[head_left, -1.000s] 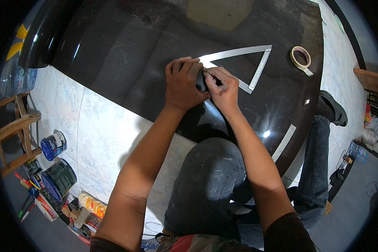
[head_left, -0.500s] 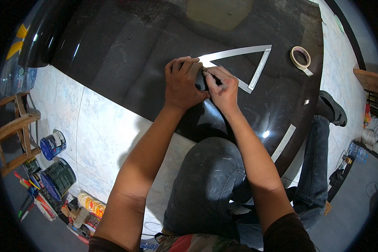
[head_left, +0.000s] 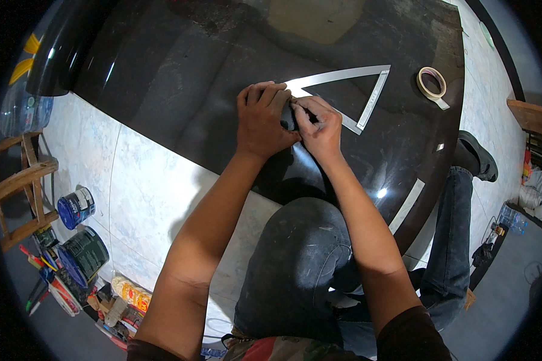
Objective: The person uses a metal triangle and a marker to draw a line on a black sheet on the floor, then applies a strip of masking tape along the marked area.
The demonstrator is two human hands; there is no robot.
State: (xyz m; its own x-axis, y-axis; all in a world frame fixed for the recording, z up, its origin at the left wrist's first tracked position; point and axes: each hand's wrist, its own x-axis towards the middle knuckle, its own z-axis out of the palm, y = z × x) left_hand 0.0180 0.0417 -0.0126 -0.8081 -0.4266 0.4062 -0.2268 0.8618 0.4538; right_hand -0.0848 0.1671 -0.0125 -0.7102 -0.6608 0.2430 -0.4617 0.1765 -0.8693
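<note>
A glossy black flexible sheet (head_left: 199,102) is spread over the pale marbled floor. On it lies a silver triangular ruler (head_left: 374,99) with an open middle. My left hand (head_left: 262,123) rests over the triangle's left end, fingers extended forward and thumb out to the side, pressing down. Right beside it, my right hand (head_left: 322,127) is closed in a pinch against the sheet, at the triangle's near edge. Whatever sits between its fingertips is too small and hidden to name. The two hands almost touch.
A roll of masking tape (head_left: 432,84) lies right of the triangle. A rolled end (head_left: 66,54) of the sheet stands at far left. Paint tubs (head_left: 83,256), a wooden stool (head_left: 27,180) and assorted tools are on the left. My bent knee (head_left: 301,240) reaches the sheet's near edge.
</note>
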